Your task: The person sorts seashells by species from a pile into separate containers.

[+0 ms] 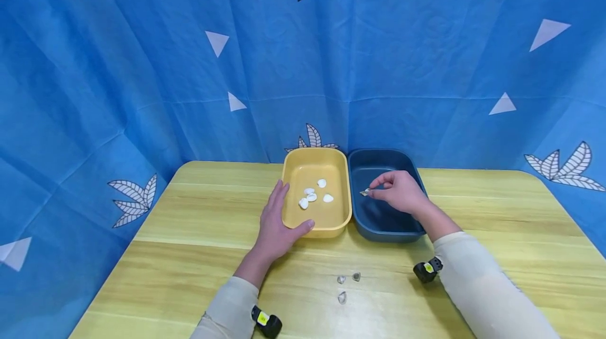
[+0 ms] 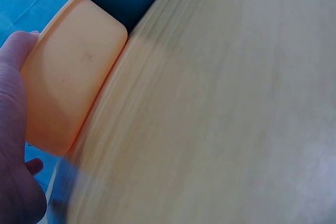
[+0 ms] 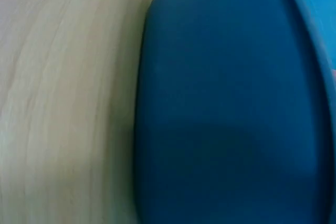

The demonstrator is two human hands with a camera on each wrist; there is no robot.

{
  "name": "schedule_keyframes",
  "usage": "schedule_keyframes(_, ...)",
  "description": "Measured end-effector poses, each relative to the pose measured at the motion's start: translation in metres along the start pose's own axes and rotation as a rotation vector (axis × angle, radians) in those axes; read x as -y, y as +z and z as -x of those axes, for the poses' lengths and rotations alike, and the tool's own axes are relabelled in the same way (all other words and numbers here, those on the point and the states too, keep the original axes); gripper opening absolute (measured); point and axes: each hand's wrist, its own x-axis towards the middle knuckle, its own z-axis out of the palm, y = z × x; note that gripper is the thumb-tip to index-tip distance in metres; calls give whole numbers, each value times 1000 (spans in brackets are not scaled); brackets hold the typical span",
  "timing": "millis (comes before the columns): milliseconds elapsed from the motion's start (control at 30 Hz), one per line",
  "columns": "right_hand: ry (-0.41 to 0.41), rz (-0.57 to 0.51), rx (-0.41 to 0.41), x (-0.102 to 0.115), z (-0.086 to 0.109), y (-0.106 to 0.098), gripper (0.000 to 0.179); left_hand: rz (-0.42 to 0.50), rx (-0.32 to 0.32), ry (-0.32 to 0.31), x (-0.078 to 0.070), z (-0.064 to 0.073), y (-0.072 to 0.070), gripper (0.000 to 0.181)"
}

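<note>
In the head view my right hand (image 1: 399,191) reaches over the dark blue bin (image 1: 379,235), thumb and forefinger pinching a small brownish seashell (image 1: 364,192). That hand is hidden behind the bin's wall (image 3: 226,98) in the right wrist view. My left hand (image 1: 276,223) rests against the yellow bin (image 1: 326,233), its fingers fairly straight along the left side and the thumb at the front rim. Several white seashells (image 1: 311,197) lie on the yellow bin's floor. On the table in front of the bins are three small greyish shells (image 1: 342,297).
The two bins stand side by side near the back of the wooden table (image 1: 213,202). Behind them hangs a blue cloth (image 1: 293,65) with leaf and triangle prints. A black wrist camera (image 1: 268,323) is strapped at each sleeve.
</note>
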Motion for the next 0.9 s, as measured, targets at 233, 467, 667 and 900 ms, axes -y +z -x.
schedule_keyframes(233, 39, -34, -22, -7, -2, 7, 17, -3, 0, -9, -1, 1, 1, 102)
schedule_keyframes(467, 49, -35, -33, -5, -3, 8, 17, 7, -1, -2, -2, 1, 0, 102)
schedule_keyframes(667, 81, -32, -18, -2, -4, 8, 18, -6, 6, -23, -2, 1, -1, 102)
schedule_keyframes(900, 81, -24, 8, -4, -5, 9, 19, 3, 8, -31, -4, 1, -1, 102)
